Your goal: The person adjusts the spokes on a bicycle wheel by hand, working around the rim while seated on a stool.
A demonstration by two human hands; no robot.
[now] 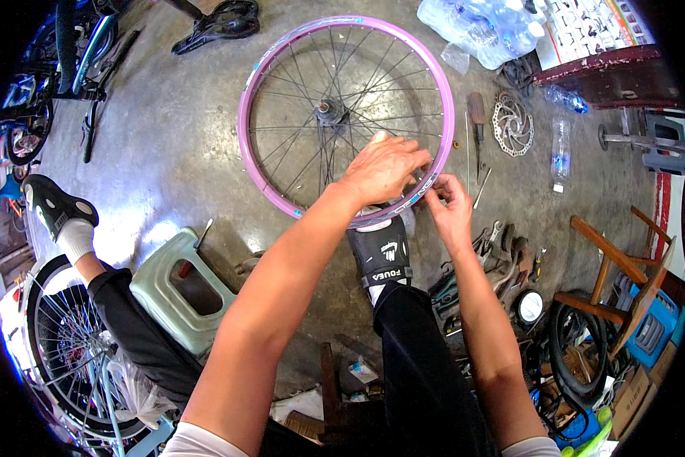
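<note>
Wheel (332,114) with a pink rim (449,114) and no tyre on it sits ahead of us, its near edge overlapping the toe of our black shoe (382,251) in view. Can't say if it's flat on the concrete floor (171,129) or propped up on the shoe.

Our left hand (382,167) reaches over the spokes (329,152), fingers curled at the inner side of the rim, lower right. Right hand (451,204) is at the outer side of the same stretch, thumb and fingers bunched close to it. Hands near each other, not clasped; we can't make out whether either one pinches anything.

Step, our read: fine finger work at one spot on the rim, maybe a spoke end. Next move likely calls for steadying the rim with the left while the right works that spot. If a tool's needed, the screwdriver (476,114) lies right of the wheel, beside the brake disc (513,126).
</note>
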